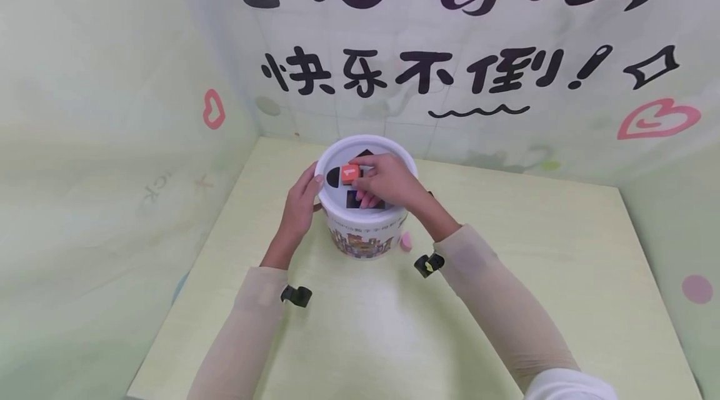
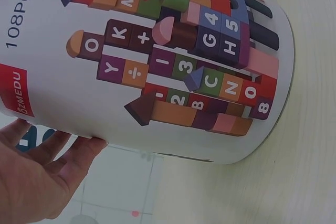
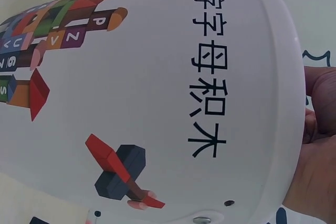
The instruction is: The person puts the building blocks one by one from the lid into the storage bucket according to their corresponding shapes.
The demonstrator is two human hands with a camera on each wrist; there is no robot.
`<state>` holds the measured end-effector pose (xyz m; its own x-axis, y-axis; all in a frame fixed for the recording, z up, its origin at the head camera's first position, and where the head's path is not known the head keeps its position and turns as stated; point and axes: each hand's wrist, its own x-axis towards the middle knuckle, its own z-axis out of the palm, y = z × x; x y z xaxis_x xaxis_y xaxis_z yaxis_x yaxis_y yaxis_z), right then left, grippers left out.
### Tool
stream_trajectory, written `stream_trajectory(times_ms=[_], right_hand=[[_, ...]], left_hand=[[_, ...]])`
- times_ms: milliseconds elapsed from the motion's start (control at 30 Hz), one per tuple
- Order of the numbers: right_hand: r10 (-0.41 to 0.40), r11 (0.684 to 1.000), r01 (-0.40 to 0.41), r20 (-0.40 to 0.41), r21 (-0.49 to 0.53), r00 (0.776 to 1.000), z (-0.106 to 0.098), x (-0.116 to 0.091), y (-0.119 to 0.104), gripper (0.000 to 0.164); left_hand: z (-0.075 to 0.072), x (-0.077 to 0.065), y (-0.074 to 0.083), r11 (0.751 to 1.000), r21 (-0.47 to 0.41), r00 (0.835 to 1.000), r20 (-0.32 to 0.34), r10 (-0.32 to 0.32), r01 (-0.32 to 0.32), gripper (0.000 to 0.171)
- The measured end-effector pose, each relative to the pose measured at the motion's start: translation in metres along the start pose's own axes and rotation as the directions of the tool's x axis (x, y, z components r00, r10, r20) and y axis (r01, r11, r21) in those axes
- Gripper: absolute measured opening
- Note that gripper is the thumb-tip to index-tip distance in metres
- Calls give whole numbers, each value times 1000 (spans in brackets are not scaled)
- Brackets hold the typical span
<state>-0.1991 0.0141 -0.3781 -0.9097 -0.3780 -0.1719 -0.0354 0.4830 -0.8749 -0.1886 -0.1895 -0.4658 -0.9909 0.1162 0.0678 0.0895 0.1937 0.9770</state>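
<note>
A white bucket point(image 1: 365, 225) printed with pictures of toy blocks stands on the table, its lid point(image 1: 339, 155) pierced by dark shaped holes. My left hand point(image 1: 300, 209) grips the bucket's left side, thumb on the rim; in the left wrist view, that hand's fingertips point(image 2: 94, 142) touch the wall. Over the lid, my right hand point(image 1: 388, 181) pinches an orange-red cube block point(image 1: 350, 173) marked with a white 1. The block is between a half-round hole point(image 1: 333, 178) and the fingers, which partly cover other holes. The right wrist view shows mostly bucket wall point(image 3: 157, 103), hiding the block.
A small pink block point(image 1: 406, 241) lies on the table against the bucket's right side. The pale yellow table point(image 1: 534, 262) meets a printed cloth wall point(image 1: 349, 119) behind the bucket and another cloth wall point(image 1: 140, 231) on the left.
</note>
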Motion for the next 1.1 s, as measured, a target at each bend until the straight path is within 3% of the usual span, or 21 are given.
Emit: stream_trajectory(times_ms=[1100], right_hand=[[23,1000,-23,-55,2,998,-1,29,-5,43]], left_hand=[[-17,38,-4,999,-34,997,74,22,-19,51]])
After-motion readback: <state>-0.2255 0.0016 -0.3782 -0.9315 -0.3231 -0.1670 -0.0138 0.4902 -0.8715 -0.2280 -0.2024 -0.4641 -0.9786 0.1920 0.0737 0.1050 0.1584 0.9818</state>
